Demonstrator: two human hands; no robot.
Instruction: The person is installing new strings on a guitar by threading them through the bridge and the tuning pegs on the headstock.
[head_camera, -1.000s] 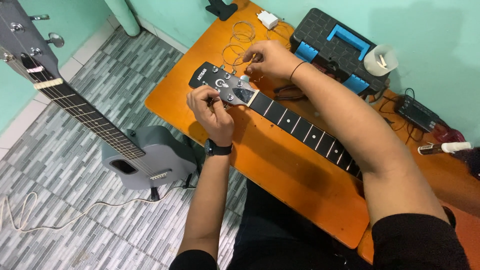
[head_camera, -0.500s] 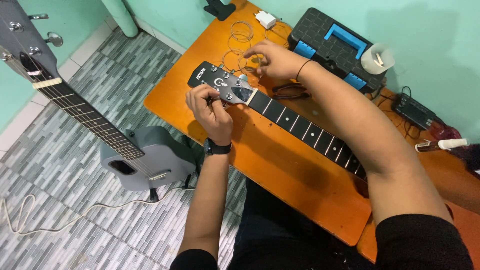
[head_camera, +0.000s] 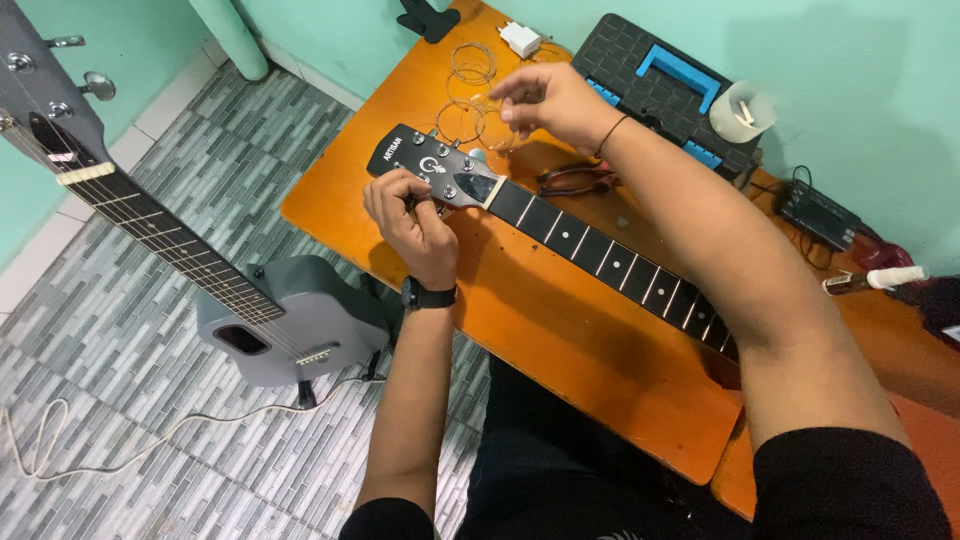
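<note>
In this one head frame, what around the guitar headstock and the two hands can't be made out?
- Guitar body: the neck runs under the right forearm, so the body is hidden.
- Left hand: its fingers cover the headstock's near edge; what they pinch is unclear.
- Right hand: any string between its fingertips is too thin to see.
- Grey guitar: its headstock is cut by the left frame edge.

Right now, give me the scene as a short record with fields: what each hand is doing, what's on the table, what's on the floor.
left hand: pinching at the near edge of the guitar headstock
right hand: raised above the coiled strings, fingertips pinched
guitar neck: lies flat across the orange table
table, far side: black and blue tool case, white charger
floor: grey guitar on a stand
</note>
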